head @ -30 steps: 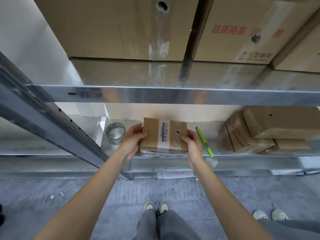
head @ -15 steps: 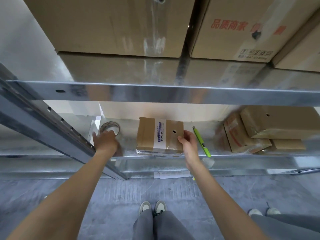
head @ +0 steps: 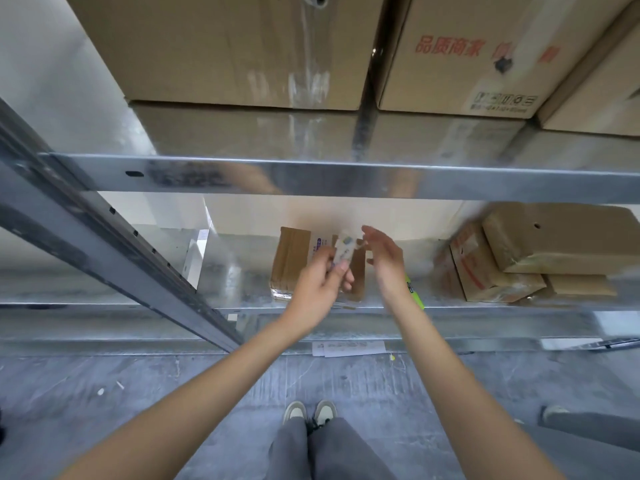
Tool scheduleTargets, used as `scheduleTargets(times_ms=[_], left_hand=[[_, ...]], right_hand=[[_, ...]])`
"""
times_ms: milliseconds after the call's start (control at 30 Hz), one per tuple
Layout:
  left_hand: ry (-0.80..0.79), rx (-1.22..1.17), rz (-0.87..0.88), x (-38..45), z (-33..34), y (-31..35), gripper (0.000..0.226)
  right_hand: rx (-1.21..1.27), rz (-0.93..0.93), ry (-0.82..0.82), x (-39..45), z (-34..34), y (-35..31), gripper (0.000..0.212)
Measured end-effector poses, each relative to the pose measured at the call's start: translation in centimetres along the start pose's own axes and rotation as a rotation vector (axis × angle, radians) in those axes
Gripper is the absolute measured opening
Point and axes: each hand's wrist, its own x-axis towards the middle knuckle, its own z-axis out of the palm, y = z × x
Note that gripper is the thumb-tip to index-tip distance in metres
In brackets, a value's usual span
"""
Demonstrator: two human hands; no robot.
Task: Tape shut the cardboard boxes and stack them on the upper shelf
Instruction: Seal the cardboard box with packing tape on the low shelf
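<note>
tape over the box, both hands above it

the small brown cardboard box with a white label [head: 294,261] sits on the lower galvanised metal shelf [head: 242,292], straight ahead and just under my hands, its long axis running left to right across me. my left hand [head: 318,289] pinches a blurred roll of clear tape [head: 344,251] over the box top — my right hand [head: 386,256] hovers beside it, fingers straight, holding nothing. the left is nearer the box; the upper shelf [head: 346,176] lies above.

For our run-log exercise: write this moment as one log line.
left hand: holds tape roll | right hand: open beside it | small box: on lower shelf
</note>
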Motion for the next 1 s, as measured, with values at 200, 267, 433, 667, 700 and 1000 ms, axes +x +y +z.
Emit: scheduleTargets(times_ms=[200,267,433,667,700,1000], left_hand=[[-0.026,-0.030,-0.049,-0.9,1.0,-0.8,0.005],[-0.023,-0.029,-0.057,-0.8,1.0,-0.7,0.008],[0.000,-0.034,-0.066,-0.4,0.9,-0.3,0.006],[0.010,-0.066,-0.088,-0.3,0.9,0.1,0.019],[-0.002,-0.087,-0.094,-0.4,0.9,0.4,0.020],[-0.170,-0.118,-0.102,-2.7,0.7,1.3,0.034]], right_hand=[[-0.175,0.120,-0.323,0.7,-2.1,-3.3,0.040],[-0.159,0.108,-0.349,0.4,-2.5,-3.4,0.042],[-0.032,-0.053,-0.547,-0.2,-4.4,-2.8,0.031],[0.011,-0.163,-0.492,-0.2,-4.4,-2.6,0.021],[0.028,-0.161,-0.465,0.0,-4.4,-2.6,0.018],[-0.026,-0.105,-0.428,0.5,-4.7,-2.3,0.003]])
